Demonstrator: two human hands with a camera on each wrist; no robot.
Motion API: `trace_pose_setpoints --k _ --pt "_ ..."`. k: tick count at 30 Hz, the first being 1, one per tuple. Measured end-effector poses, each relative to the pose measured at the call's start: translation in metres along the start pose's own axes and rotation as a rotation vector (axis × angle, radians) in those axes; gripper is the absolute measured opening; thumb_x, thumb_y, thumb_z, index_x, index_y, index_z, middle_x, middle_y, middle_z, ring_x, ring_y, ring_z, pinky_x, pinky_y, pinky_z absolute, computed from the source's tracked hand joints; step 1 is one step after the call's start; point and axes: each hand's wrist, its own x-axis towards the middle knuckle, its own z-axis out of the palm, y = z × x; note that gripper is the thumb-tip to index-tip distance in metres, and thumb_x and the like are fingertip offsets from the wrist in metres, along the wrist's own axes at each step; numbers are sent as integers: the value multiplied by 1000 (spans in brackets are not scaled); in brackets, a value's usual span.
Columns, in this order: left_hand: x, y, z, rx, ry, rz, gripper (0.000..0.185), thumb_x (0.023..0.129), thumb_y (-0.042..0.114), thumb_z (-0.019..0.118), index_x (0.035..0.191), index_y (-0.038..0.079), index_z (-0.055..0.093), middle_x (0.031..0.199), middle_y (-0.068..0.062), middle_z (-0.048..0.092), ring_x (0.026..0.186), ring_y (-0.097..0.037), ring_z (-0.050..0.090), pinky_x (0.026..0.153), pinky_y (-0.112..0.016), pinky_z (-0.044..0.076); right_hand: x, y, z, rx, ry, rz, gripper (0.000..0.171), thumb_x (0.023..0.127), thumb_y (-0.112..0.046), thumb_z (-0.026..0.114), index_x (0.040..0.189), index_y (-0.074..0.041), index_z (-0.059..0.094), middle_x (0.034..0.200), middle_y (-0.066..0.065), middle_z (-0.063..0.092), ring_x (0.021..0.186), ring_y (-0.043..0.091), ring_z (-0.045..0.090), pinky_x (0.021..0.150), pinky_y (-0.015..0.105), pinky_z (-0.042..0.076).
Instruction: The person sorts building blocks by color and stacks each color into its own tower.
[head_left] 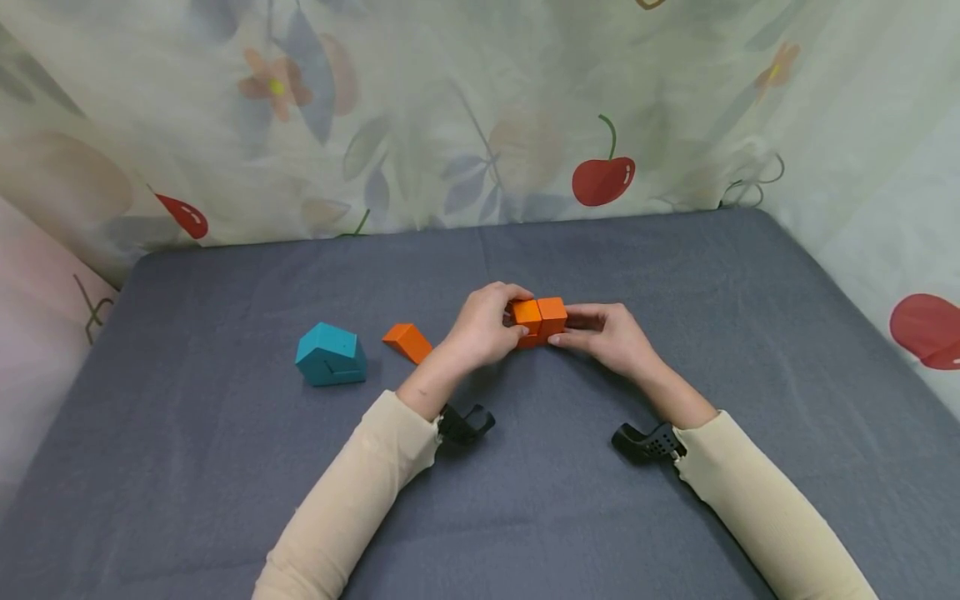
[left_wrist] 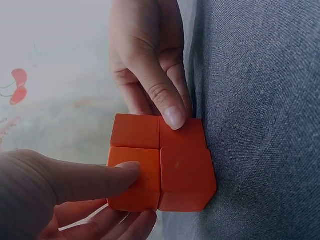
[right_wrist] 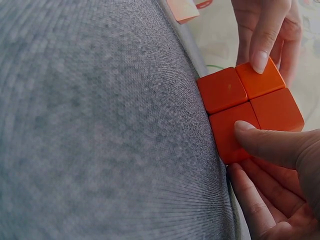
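Several orange blocks stand close together as two side-by-side stacks, two high, near the middle of the table. My left hand (head_left: 482, 327) pinches the upper left orange block (head_left: 527, 313) between thumb and fingers, coming from the left. From the other side, my right hand (head_left: 613, 337) has its thumb across the front of the lower right orange block (right_wrist: 227, 142) and its fingers behind. Above that one sits the upper right orange block (head_left: 552, 310). The lower left orange block (left_wrist: 187, 177) has a bevelled edge by the cloth.
A loose orange wedge-shaped block (head_left: 407, 342) lies left of the stacks, beside my left forearm. Farther left stands a teal block shape (head_left: 330, 356) with a peaked top and visible seams. Grey cloth (head_left: 225, 467) covers the table, and a printed curtain (head_left: 450, 108) hangs behind it.
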Motion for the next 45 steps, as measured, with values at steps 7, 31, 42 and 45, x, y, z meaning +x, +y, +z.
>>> trace_pose_setpoints --k 7,31,42,45 --pt "-3 -1 0 11 -1 -14 48 89 12 69 134 9 54 128 -10 56 109 -25 56 96 -36 50 -1 0 1 -10 -4 -11 46 82 -15 77 124 -1 63 120 18 66 107 28 66 88 35 57" --pt "-38 -22 -25 302 109 -129 58 86 18 72 137 4 49 135 -15 47 126 -33 39 108 -46 35 -1 -2 -1 7 -10 12 48 81 -17 79 124 -4 64 120 15 67 109 25 65 87 27 56" --pt "-46 -36 -29 345 62 -261 68 87 29 71 142 1 43 139 -20 42 133 -37 32 111 -52 30 0 -1 -1 -5 -13 8 48 81 -17 78 124 -3 64 120 15 66 109 25 65 88 29 56" --pt "-47 -38 -30 348 57 -291 69 87 33 70 142 0 42 139 -21 43 130 -38 34 106 -53 35 0 -1 -1 -7 -16 6 47 81 -17 78 124 -3 64 120 15 66 109 25 65 86 26 56"
